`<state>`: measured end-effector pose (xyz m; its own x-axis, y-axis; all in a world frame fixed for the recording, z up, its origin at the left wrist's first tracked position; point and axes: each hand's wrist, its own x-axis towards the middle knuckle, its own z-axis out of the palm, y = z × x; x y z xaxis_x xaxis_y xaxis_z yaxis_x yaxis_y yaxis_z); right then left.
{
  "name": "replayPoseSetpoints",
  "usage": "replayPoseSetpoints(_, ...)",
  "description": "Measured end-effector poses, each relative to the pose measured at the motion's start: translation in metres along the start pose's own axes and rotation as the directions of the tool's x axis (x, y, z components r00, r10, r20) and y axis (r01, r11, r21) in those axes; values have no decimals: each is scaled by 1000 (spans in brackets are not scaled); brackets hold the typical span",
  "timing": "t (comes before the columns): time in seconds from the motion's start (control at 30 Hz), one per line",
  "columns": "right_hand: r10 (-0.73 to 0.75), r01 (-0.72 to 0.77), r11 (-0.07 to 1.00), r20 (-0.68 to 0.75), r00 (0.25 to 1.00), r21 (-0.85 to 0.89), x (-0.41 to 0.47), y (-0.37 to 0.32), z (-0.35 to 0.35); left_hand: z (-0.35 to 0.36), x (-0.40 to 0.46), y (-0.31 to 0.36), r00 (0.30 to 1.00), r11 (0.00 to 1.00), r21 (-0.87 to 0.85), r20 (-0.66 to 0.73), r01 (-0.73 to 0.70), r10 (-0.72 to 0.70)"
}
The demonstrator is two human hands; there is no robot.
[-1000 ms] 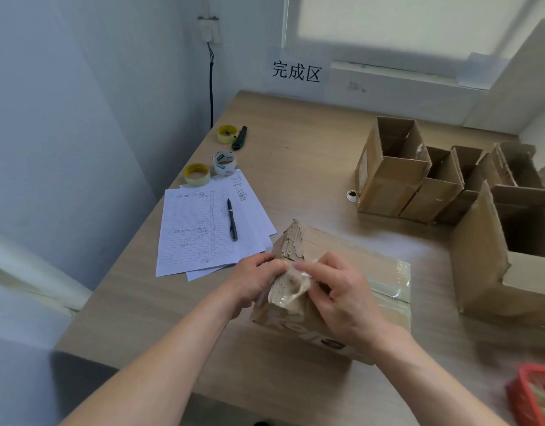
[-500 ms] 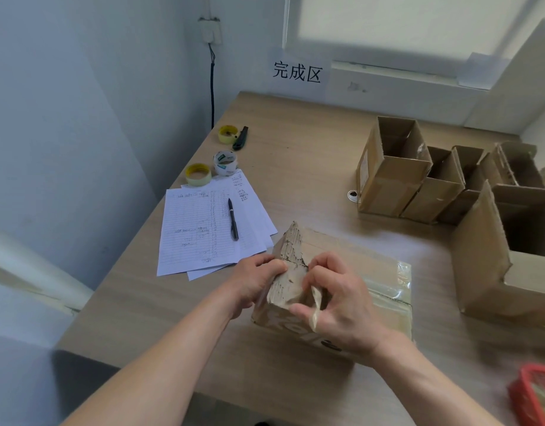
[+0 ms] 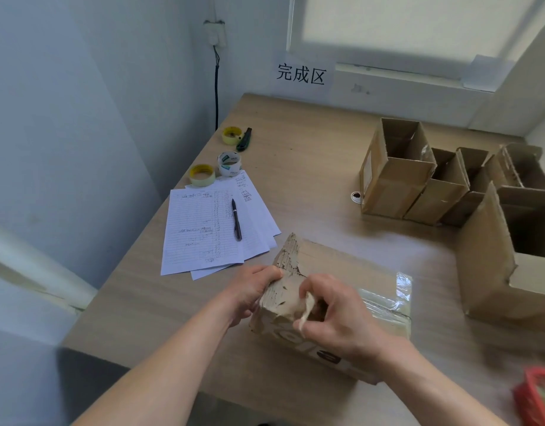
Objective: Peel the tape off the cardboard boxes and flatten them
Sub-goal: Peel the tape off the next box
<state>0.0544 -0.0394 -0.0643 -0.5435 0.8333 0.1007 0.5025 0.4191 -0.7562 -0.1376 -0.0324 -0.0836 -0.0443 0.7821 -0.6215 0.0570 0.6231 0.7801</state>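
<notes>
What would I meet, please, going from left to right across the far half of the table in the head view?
Yellow tape roll → green utility knife → row of open cardboard boxes, beginning with the tallest.

box (image 3: 351,269): brown — black lettering
tape rolls (image 3: 202,174): yellow
papers (image 3: 203,229): white, lined
basket (image 3: 538,398): red

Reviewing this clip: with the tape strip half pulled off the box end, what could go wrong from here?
1. The thin crumpled tape strip pinched by the right hand may snap, leaving the shiny clear tape at the far end stuck.
2. The brown cardboard box already shows torn paper at the near end; more pulling may rip it further.
3. The left hand holds only one corner, so the box could slide.
</notes>
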Motion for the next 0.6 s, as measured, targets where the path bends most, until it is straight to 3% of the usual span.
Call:
replayPoseSetpoints(0.17, -136, 137, 988, 19, 990, -66, -7, 3, 4, 0, 4, -6, 1000, 1000, -25, 23, 19, -18)
replayPoseSetpoints(0.23, 22, -24, 983, 13, 1000, 182, -8, 2, 2, -1, 5, -10, 999, 999, -21, 16, 33, -33)
replayPoseSetpoints(0.27, 136, -127, 902, 7, 991, 412, -8, 2, -2, -3, 5, -12, 999, 998, -28, 6, 51, -50)
replayPoseSetpoints(0.33, 313, -181, 592, -17, 950, 785, -8, 6, -13, -8, 5, -16, 997, 996, -44, 6, 74, -74)
replayPoseSetpoints(0.37, 394, -172, 473, -33, 919, 864, -8, 11, -17, -9, 4, -17, 997, 996, -37, 21, 78, -77)
replayPoseSetpoints(0.4, 457, -163, 434, -61, 887, 886, -8, 13, -19, -9, 4, -18, 997, 997, -24, 39, 73, -72)
replayPoseSetpoints(0.43, 493, -163, 509, -131, 860, 845, -9, 14, -21, -7, 5, -18, 997, 998, -16, 53, 64, -63)
replayPoseSetpoints(0.47, 497, -190, 657, -229, 837, 730, -8, 14, -20, -5, 5, -19, 997, 998, -15, 61, 54, -53)
replayPoseSetpoints(0.53, 352, -256, 928, -410, 842, 270, -9, 17, -17, -3, 8, -21, 997, 999, -20, 67, 45, -43)
replayPoseSetpoints(0.6, 179, -273, 951, -457, 871, -147, -13, 25, -17, -4, 8, -25, 998, 999, -44, 67, 24, -21)
